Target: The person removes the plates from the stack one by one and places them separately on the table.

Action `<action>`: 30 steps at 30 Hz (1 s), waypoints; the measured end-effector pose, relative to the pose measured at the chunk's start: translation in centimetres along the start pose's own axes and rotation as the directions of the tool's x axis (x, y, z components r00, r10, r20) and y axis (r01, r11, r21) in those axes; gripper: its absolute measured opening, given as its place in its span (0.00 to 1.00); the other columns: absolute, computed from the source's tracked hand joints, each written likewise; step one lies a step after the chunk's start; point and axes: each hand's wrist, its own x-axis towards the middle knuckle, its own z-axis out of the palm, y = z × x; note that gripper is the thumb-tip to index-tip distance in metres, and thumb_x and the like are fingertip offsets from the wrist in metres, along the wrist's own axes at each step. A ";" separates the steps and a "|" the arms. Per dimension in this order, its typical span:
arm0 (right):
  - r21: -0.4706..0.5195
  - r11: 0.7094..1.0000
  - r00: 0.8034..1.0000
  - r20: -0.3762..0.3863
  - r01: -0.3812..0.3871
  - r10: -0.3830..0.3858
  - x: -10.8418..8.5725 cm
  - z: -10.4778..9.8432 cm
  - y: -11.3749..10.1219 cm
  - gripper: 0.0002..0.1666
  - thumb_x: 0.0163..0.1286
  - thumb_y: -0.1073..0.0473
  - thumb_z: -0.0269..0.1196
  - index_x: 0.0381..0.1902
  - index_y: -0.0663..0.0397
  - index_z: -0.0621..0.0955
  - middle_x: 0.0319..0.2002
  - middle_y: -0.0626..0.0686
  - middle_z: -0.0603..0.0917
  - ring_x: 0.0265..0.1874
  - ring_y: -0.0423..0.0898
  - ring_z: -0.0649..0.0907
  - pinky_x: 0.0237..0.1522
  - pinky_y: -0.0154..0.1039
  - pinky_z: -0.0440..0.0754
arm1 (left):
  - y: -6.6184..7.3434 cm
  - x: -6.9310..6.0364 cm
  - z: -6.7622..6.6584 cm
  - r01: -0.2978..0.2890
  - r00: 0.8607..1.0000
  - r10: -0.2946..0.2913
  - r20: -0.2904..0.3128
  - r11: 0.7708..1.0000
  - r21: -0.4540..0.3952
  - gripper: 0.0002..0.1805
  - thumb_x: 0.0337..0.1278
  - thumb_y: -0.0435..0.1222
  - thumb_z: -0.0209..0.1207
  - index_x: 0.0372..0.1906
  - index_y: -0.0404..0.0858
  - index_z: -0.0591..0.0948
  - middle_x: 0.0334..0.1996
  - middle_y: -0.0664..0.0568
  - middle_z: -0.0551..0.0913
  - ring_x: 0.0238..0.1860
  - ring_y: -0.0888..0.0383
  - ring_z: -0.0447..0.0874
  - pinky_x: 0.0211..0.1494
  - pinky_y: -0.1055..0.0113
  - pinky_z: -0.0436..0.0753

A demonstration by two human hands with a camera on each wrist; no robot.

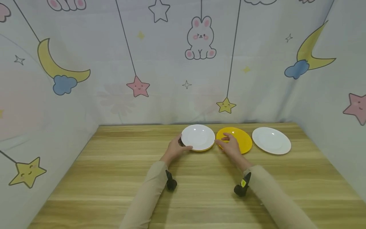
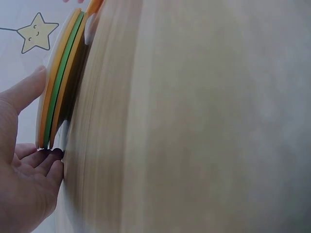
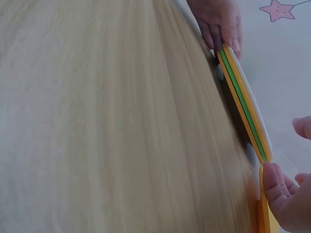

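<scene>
A stack of plates (image 1: 198, 136) is at the back middle of the table, white on top. Side on, the left wrist view shows orange and green rims (image 2: 61, 77) below the white one. My left hand (image 1: 175, 149) grips the stack's left edge, thumb on the upper rim and fingers curled beneath. At the stack's right edge is my right hand (image 1: 232, 148), its fingertips (image 3: 273, 179) touching or very near the rim and its thumb apart from the plates. Partly under that hand lies a yellow plate (image 1: 244, 141). Whether the stack is fully off the table I cannot tell.
Right of the yellow plate lies another white plate (image 1: 271, 141), near the back right corner of the wooden table (image 1: 200, 197). A patterned cloth backdrop (image 1: 166, 63) stands directly behind the plates and along both sides.
</scene>
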 end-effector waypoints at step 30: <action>-0.210 0.973 0.990 -0.077 0.098 -0.116 0.8 3.6 -0.3 0.28 0.55 0.54 0.67 0.50 0.66 0.77 0.45 0.61 0.79 0.43 0.52 0.74 0.52 0.46 0.72 | 0.0 0.0 0.0 -0.001 1.000 0.001 -0.003 1.000 -0.005 0.49 0.42 0.44 0.68 0.67 0.31 0.57 0.65 0.40 0.62 0.66 0.49 0.58 0.67 0.59 0.60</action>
